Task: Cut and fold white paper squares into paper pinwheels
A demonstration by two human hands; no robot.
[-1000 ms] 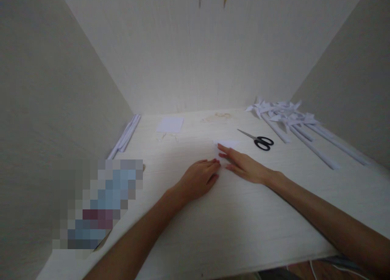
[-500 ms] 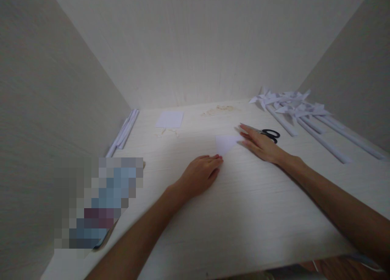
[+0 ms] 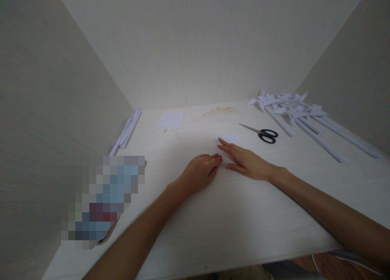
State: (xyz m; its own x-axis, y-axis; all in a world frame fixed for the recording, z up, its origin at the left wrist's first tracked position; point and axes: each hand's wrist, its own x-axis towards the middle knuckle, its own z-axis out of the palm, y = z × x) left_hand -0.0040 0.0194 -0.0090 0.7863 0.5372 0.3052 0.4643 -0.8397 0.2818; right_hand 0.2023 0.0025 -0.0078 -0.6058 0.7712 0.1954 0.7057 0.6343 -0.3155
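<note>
Pressing flat on the pale surface (image 3: pixel 231 215), both hands meet near its middle over a small folded white paper (image 3: pixel 228 139). The left hand (image 3: pixel 199 172) lies palm down with its fingers together and extended, their tips just at the near left edge of the paper; its grip is not closed on anything, only laid flat. The right hand (image 3: pixel 248 163) also lies palm down, fingers stretched toward the far left, covering the near part of the paper so that only a pale triangular piece shows beyond the fingertips. Its grip is spread flat too, pinching nothing. The fingertips of the two hands sit just beside each other.

Black-handled scissors (image 3: pixel 262 133) lie to the far right of the paper, apart from the right hand, with their blades pointing left. Farther right, a cluster of white paper pinwheels (image 3: pixel 292 107) on long rolled paper sticks stretches toward the near right. A square white sheet (image 3: pixel 170 119) lies at the far left of the middle, with small scraps just in front of it. Several rolled paper sticks (image 3: pixel 126 132) rest along the left wall. A blurred blue patch (image 3: pixel 103 201) covers the near left corner.
</note>
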